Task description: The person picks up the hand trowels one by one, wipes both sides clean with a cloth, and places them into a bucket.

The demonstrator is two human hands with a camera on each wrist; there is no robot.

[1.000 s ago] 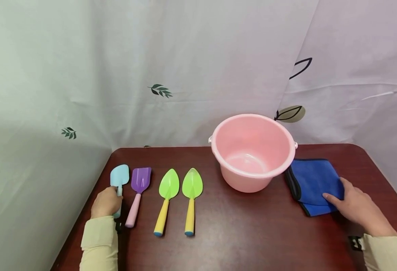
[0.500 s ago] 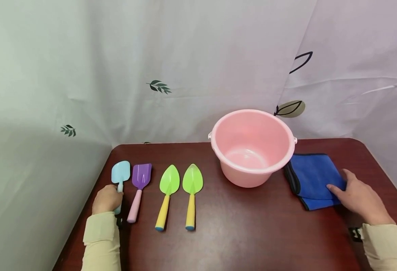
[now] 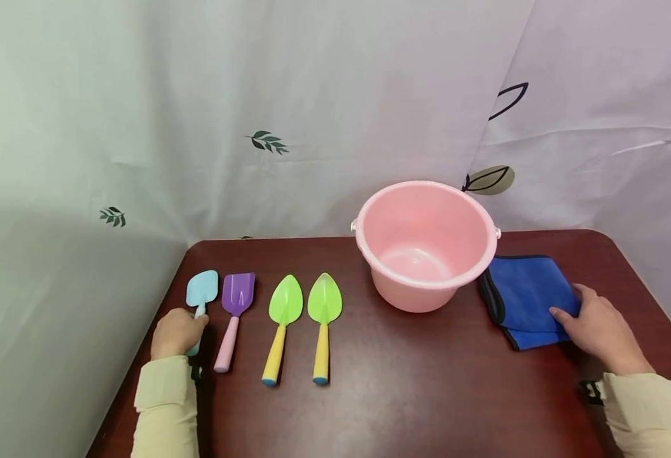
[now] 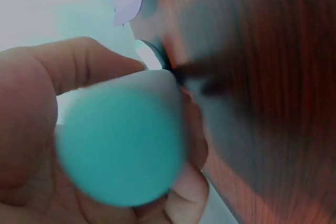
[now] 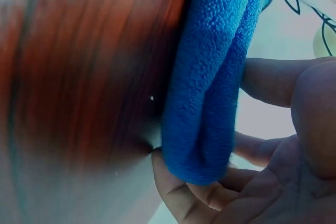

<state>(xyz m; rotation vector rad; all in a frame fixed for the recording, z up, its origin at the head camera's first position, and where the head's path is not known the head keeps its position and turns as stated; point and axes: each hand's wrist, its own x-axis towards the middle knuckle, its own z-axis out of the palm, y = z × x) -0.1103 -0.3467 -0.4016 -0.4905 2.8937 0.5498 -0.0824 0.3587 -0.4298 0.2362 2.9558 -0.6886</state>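
At the left of the table, my left hand (image 3: pixel 177 332) grips the handle of a light blue hand shovel (image 3: pixel 202 288). Its blade points away from me, and most of the handle is hidden. The handle's round teal end (image 4: pixel 123 148) fills the left wrist view, thumb on one side and fingers curled round the other. On the far right, my right hand (image 3: pixel 601 331) holds the edge of a folded blue towel (image 3: pixel 532 292) with black trim. In the right wrist view the thumb lies against the towel's upper face, and the fingers bend round its folded edge (image 5: pixel 202 145).
Beside the light blue shovel lie a purple shovel (image 3: pixel 238 292) with a pink handle and two green trowels, a left one (image 3: pixel 285 302) and a right one (image 3: pixel 324 299), with yellow handles. A pink bucket (image 3: pixel 427 280) stands behind, left of the towel. Curtains hang behind the table.
The whole head view has shifted slightly, so the table's things appear a little higher. Both hands keep their places on the shovel and the towel.
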